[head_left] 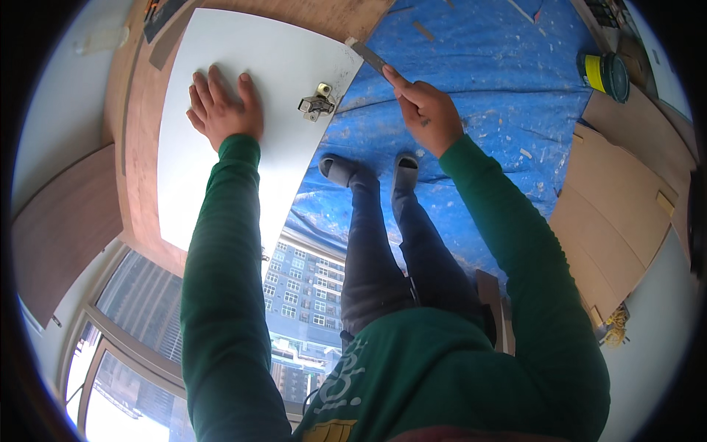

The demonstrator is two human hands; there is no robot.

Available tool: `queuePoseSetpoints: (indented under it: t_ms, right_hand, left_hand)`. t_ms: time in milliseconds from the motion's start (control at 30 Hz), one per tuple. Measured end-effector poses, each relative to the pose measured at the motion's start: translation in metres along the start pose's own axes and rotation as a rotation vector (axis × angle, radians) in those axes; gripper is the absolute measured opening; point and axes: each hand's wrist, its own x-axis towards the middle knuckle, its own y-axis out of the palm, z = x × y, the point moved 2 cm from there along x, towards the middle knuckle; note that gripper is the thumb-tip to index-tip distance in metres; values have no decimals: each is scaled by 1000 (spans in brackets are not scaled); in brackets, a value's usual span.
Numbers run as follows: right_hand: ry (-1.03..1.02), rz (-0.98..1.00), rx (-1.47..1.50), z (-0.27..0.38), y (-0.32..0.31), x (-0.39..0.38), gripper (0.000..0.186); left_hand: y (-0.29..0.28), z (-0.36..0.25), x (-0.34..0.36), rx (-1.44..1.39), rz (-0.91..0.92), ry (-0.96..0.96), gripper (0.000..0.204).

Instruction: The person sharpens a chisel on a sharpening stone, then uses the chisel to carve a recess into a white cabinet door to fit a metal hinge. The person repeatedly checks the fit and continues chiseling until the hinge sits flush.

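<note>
A white cabinet door (276,62) lies flat on a wooden work surface. My left hand (224,110) rests on the door's face with its fingers spread, holding nothing. At the door's far right corner, my right hand (431,110) grips a flat grey file (370,59), its pale far end at the corner. Dark smudges mark the white face near that edge. A metal concealed hinge (317,102) is fitted by the door's right edge, between my two hands; part of another shows lower down, beside my left sleeve.
Blue sheeting (471,70) with white specks and scraps covers the floor where my feet stand. A dark bucket with a yellow band (595,72) stands at the far right, near cardboard sheets (611,199). Wooden panels (70,221) and a window (140,302) lie left.
</note>
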Motion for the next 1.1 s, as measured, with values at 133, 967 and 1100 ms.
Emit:
queuePoseSetpoints:
  t_ms: [133, 967, 1100]
  right_hand:
    - [15, 23, 56, 7, 6, -24, 63]
    - [617, -211, 805, -10, 23, 70, 18]
    - [626, -145, 692, -15, 18, 64, 30]
  left_hand:
    - [1, 1, -1, -7, -3, 0, 70]
    - [2, 1, -1, -44, -17, 10, 70]
    - [3, 4, -2, -39, -23, 11, 70]
